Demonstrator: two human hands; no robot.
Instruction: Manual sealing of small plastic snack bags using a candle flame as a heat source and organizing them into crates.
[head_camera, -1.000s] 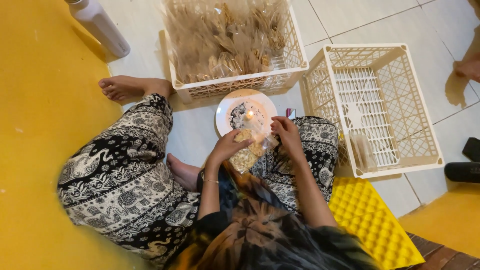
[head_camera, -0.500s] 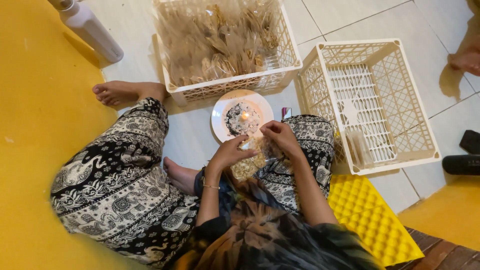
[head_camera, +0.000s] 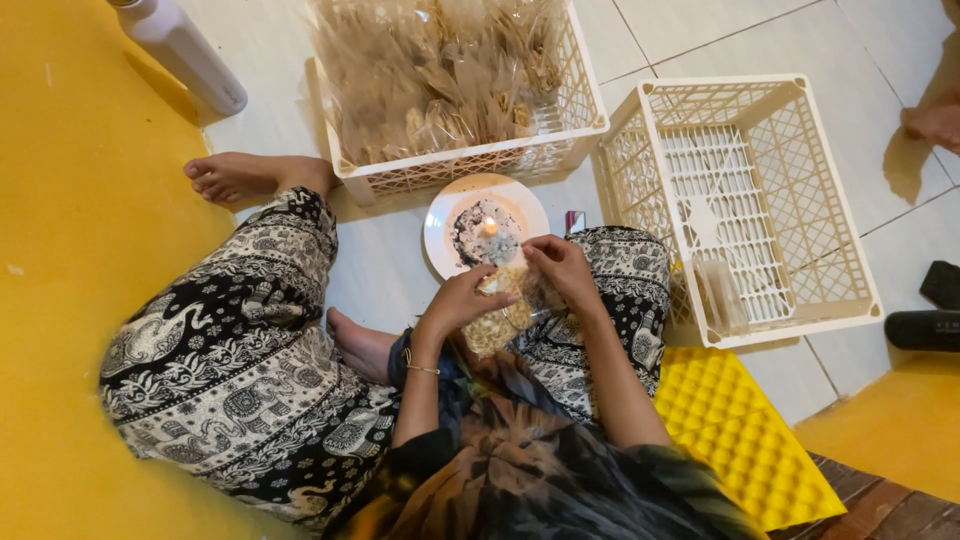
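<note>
Both my hands are closed on the small clear plastic packet of pale snack pieces (head_camera: 508, 305): my left hand (head_camera: 455, 305) grips its near side, my right hand (head_camera: 562, 270) pinches its top edge just this side of the round white plate with the lit candle (head_camera: 445, 215). The risk, as I judge it, is the flame: tip the packet too close and the film melts through or my fingertips scorch; loosen my grip and the pieces spill over my lap. Beyond the plate, the cream slatted plastic crate (head_camera: 460, 165) brims with clear packets of tan sticks. Right of the plate sits a second cream crate (head_camera: 800, 200), nearly empty.
</note>
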